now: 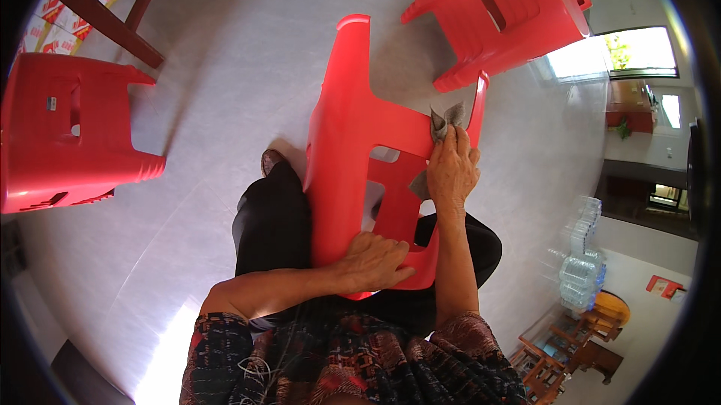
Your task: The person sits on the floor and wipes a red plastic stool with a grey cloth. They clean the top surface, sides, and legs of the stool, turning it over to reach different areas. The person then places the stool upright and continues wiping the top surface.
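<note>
A red plastic stool [338, 127] lies tipped across my lap, its legs pointing away from me. My left hand [373, 262] grips the stool's near edge, fingers curled over the red plastic. Farther out, my right hand [453, 164] presses a grey cloth [448, 118] against the stool's right side, by a leg. Part of the cloth is covered by my fingers, and a corner of it sticks out below the palm.
Another red stool [75, 127] stands at the left, and one more red stool [503, 14] is at the far right. Red-and-white cartons [71, 18] sit behind dark wooden legs [105, 22]. Clear plastic bottles [582, 277] and wooden furniture [559, 352] line the right wall.
</note>
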Available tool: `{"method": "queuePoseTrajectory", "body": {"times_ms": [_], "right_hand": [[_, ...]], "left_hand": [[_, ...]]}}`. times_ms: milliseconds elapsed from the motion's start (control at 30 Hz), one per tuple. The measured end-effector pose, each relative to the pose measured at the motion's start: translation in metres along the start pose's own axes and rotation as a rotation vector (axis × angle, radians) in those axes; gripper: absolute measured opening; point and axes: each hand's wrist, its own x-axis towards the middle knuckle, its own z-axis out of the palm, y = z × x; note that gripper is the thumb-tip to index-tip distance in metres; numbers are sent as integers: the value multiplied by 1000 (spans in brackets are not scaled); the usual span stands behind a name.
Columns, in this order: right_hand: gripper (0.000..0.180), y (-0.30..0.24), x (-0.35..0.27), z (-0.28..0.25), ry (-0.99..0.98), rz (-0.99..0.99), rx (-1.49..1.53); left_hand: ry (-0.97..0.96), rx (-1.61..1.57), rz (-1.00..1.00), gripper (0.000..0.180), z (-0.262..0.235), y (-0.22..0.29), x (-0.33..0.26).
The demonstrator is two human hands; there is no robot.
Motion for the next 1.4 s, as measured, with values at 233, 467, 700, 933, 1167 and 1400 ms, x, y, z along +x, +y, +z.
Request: {"method": "queuePoseTrajectory", "body": {"times_ms": [233, 467, 700, 933, 1167, 1400], "right_hand": [[45, -36, -7, -25, -6, -459, 94], [44, 33, -21, -12, 0, -176, -29], [38, 86, 53, 25, -118, -11, 196], [39, 111, 75, 54, -97, -37, 503], [42, 92, -75, -20, -135, -44, 604], [45, 88, -112, -49, -88, -193, 547]], "left_hand": [[-8, 27, 10, 42, 0, 2, 1], [-24, 54, 16, 42, -4, 3, 3], [144, 129, 89, 47, 5, 3, 6], [201, 168, 121, 45, 7, 2, 4], [197, 169, 118, 42, 9, 1, 3], [153, 197, 69, 44, 4, 7, 0]]}}
